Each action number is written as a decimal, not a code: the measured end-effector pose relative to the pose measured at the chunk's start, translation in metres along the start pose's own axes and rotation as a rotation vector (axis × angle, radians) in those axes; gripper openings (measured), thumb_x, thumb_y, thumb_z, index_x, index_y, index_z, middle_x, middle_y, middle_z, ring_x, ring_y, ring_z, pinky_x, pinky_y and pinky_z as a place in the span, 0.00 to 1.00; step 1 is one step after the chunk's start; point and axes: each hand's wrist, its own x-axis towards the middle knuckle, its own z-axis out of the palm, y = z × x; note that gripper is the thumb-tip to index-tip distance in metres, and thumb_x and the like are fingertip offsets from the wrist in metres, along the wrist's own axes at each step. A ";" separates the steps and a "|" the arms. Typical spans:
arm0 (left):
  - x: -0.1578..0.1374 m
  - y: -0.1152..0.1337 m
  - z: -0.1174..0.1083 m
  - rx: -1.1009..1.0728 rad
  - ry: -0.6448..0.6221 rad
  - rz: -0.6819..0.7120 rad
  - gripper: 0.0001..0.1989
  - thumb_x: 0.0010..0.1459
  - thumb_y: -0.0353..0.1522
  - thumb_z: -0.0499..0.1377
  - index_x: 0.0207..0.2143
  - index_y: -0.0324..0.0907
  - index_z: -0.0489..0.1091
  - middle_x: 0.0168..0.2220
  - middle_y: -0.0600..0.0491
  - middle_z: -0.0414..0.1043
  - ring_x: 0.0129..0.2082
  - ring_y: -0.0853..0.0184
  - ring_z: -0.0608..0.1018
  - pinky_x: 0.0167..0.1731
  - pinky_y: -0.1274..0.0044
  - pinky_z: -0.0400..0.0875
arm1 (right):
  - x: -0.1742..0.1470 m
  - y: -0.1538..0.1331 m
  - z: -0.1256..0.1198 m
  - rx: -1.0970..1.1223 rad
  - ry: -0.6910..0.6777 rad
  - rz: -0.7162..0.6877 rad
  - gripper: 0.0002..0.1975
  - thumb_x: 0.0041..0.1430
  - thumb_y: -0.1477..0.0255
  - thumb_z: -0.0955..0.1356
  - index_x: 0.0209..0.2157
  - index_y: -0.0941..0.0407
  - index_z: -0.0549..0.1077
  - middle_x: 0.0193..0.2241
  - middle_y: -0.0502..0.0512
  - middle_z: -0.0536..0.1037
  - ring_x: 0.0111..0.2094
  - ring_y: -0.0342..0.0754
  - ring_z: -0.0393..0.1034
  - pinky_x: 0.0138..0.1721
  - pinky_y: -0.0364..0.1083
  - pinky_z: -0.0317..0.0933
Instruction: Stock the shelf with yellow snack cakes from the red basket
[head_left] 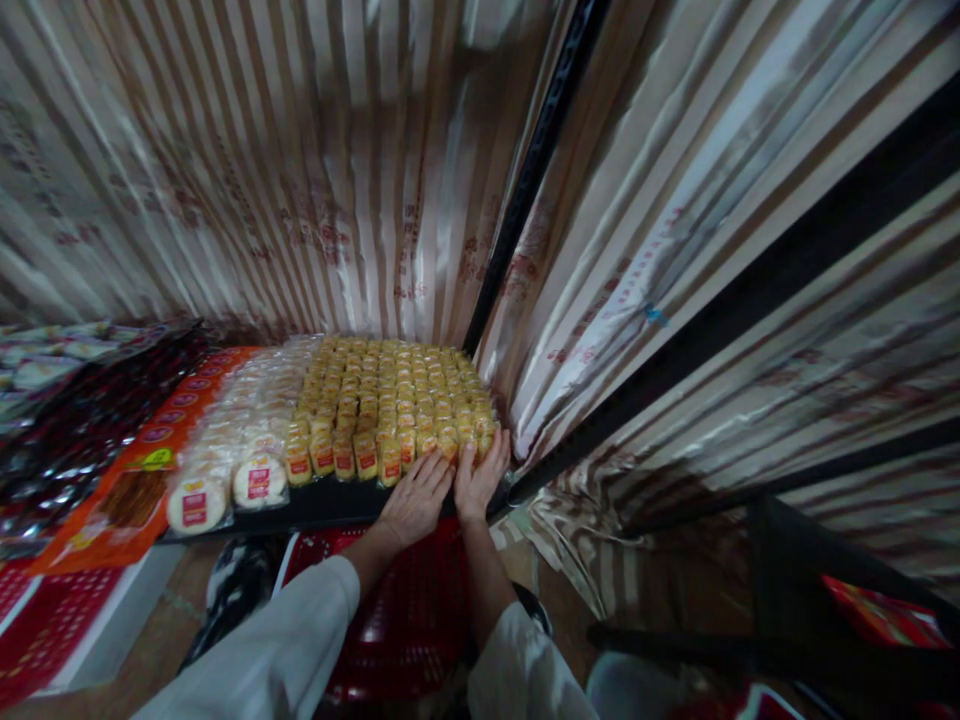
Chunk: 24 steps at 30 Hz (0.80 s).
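Rows of small yellow wrapped snack cakes (390,400) with orange-red labels stand packed on a black shelf (322,508). At the front right corner of these rows, my left hand (420,495) lies with extended fingers against the front packs. Beside it my right hand (480,482) touches the end packs, its thumb on their front and its fingers stretched along the right side. The fingertips partly cover the packs there, so whether one is gripped is hard to see.
Left of the cakes are round white wrapped crackers (259,480), an orange snack bag (142,480) and dark shiny packs (97,425). A red basket (405,630) sits below the shelf. Striped curtains (337,150) hang behind, with a black metal post (532,170) at the right corner.
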 end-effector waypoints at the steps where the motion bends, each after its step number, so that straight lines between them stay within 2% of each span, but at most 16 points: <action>1: 0.000 0.000 0.001 0.006 -0.006 0.009 0.23 0.59 0.29 0.48 0.57 0.35 0.59 0.59 0.45 0.59 0.64 0.58 0.51 0.61 0.67 0.46 | 0.000 0.000 0.000 0.005 0.005 -0.002 0.29 0.63 0.61 0.55 0.59 0.64 0.54 0.60 0.72 0.54 0.62 0.56 0.46 0.58 0.62 0.45; 5: 0.000 0.000 0.001 0.018 -0.018 0.050 0.23 0.59 0.29 0.48 0.57 0.34 0.58 0.59 0.46 0.60 0.63 0.59 0.51 0.62 0.68 0.44 | 0.000 0.000 0.000 0.026 0.020 0.013 0.29 0.63 0.62 0.55 0.59 0.67 0.54 0.59 0.73 0.54 0.62 0.55 0.45 0.59 0.60 0.45; 8: 0.001 -0.001 0.001 0.010 -0.004 0.068 0.23 0.58 0.29 0.49 0.57 0.34 0.59 0.59 0.47 0.60 0.63 0.59 0.51 0.62 0.68 0.43 | -0.001 -0.001 0.000 0.029 0.015 0.028 0.28 0.63 0.62 0.55 0.59 0.65 0.53 0.60 0.72 0.53 0.62 0.56 0.44 0.58 0.62 0.45; 12: 0.001 0.000 -0.001 -0.031 0.045 0.068 0.22 0.57 0.28 0.49 0.55 0.35 0.62 0.58 0.46 0.61 0.63 0.59 0.53 0.61 0.66 0.46 | -0.002 -0.001 0.001 0.007 0.009 0.018 0.28 0.63 0.63 0.55 0.60 0.64 0.52 0.61 0.71 0.53 0.63 0.57 0.43 0.58 0.64 0.45; 15: -0.011 0.003 -0.002 -0.078 0.109 -0.020 0.23 0.55 0.27 0.50 0.54 0.37 0.63 0.59 0.46 0.60 0.62 0.58 0.54 0.59 0.64 0.52 | -0.002 0.000 0.002 -0.012 0.000 0.004 0.29 0.63 0.63 0.55 0.60 0.66 0.51 0.60 0.73 0.54 0.63 0.56 0.43 0.58 0.62 0.45; 21: -0.065 0.005 -0.005 -0.050 0.339 -0.289 0.25 0.51 0.21 0.47 0.53 0.36 0.64 0.57 0.40 0.59 0.60 0.57 0.57 0.54 0.63 0.61 | -0.002 -0.003 0.003 -0.045 0.010 -0.001 0.28 0.63 0.63 0.55 0.60 0.64 0.52 0.61 0.71 0.53 0.63 0.56 0.43 0.58 0.62 0.45; 24: -0.079 -0.001 -0.008 -0.033 0.353 -0.306 0.26 0.51 0.20 0.47 0.53 0.35 0.64 0.56 0.40 0.60 0.60 0.58 0.57 0.54 0.64 0.62 | -0.002 -0.003 0.003 -0.065 0.026 -0.024 0.28 0.63 0.63 0.55 0.60 0.64 0.53 0.61 0.70 0.53 0.63 0.57 0.43 0.58 0.63 0.45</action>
